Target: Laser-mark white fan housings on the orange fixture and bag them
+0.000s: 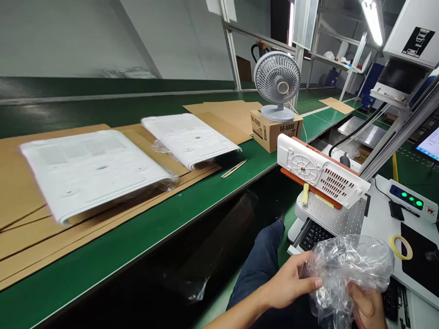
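The left hand's grip (293, 279) pinches crumpled clear plastic film (356, 260), thumb pressed on its folds; the right hand's grip (369, 305) is closed around its lower part. The film lies between the two and bulges above them. It should be feather-light, soft, slippery and easily torn, best held by gathered folds. Beyond it are a keyboard (313, 235), then a white panel (318, 172) on an orange fixture (291, 177).
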### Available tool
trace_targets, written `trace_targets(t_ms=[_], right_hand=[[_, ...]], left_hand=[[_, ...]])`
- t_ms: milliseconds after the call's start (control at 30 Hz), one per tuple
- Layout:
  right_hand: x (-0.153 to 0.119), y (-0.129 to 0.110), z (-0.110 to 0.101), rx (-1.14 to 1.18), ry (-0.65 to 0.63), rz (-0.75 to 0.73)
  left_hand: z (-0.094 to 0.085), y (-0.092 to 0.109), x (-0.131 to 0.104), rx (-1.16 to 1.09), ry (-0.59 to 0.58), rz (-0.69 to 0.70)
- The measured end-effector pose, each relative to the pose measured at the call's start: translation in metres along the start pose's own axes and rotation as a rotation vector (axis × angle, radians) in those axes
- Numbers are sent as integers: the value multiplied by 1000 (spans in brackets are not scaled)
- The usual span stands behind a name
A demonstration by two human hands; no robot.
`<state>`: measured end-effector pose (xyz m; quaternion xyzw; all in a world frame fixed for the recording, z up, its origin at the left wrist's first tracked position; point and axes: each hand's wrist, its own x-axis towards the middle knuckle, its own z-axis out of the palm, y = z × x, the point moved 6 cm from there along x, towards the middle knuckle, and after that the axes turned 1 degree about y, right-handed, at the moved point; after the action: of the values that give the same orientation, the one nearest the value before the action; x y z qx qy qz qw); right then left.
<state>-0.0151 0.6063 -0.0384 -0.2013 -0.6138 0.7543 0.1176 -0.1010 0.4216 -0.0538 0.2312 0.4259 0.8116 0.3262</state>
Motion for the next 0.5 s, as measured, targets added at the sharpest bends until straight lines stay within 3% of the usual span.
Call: trace_targets(t_ms=[133,233,333,500], right_hand=[[5,-8,2,-51,53,-67],[7,-8,3,-142,104,-112],[8,-10,11,-261,103,-164],[7,-20,23,-182,20,-74]], left_hand=[[-11,6,-1,97,110,28],[-1,21,0,93,4,111],[12,22,5,35,-63,100],[5,7,8,120,81,28]])
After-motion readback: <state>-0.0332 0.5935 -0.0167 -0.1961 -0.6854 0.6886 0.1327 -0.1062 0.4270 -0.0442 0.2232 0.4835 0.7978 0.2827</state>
